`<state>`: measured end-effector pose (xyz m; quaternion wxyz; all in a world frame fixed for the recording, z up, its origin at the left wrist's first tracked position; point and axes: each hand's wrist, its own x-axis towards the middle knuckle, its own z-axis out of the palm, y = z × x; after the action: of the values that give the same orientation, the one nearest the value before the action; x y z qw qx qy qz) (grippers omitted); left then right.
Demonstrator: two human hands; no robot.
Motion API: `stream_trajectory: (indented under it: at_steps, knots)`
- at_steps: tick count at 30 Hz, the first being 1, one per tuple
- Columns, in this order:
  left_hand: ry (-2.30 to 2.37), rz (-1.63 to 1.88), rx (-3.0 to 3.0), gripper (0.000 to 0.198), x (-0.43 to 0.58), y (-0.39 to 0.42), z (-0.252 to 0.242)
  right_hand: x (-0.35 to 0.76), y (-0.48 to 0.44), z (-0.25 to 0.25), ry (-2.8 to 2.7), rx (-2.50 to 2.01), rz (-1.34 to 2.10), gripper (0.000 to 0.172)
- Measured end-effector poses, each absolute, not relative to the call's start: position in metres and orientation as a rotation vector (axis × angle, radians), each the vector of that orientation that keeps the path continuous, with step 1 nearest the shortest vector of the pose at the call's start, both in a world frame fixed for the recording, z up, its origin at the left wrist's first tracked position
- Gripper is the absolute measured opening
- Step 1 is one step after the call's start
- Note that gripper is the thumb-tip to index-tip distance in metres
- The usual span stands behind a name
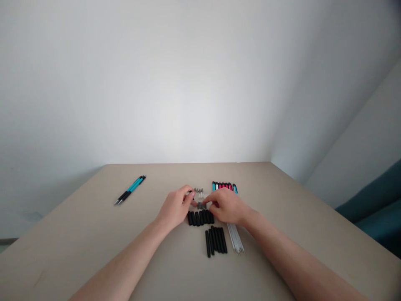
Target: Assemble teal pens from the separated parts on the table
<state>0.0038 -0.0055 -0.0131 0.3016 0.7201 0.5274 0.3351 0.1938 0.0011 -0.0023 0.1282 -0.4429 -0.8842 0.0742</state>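
Far left on the desk (78, 242), two turquoise-and-black pens (130, 190) lie side by side, slanting, well apart from the action! Then comes the left hand (173, 205), thumb and index finger brought close, a dark sliver between them; too small to tell whether that grip is holding it. Small gray cones (198, 190) sit just beyond, then tiny white pieces (202, 195), springs (201, 205) between the hands, and a row of short black tubes (197, 218) nearer. Longer black tubes (216, 240) lie closer still. And the right hand (228, 205): index finger extended toward the springs, its grip's hold impossible to tell! Behind it, colored barrels (224, 185); below, white refills (235, 239), tips nearest the viewer.
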Motion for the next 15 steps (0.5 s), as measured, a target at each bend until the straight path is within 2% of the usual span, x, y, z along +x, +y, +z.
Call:
stream_trajectory:
  at_steps: [9, 15]
  knots:
    - [1.350, 0.924, 1.922, 0.026, 0.0038, -0.0055, -0.0109, 0.1933, 0.0010, 0.0011, -2.446, -1.271, 0.267, 0.035]
    - [1.096, 0.910, 1.732, 0.034, 0.0071, -0.0099, -0.0056, 0.1888, -0.0033, 0.0026, -2.282, -1.154, 0.312, 0.016]
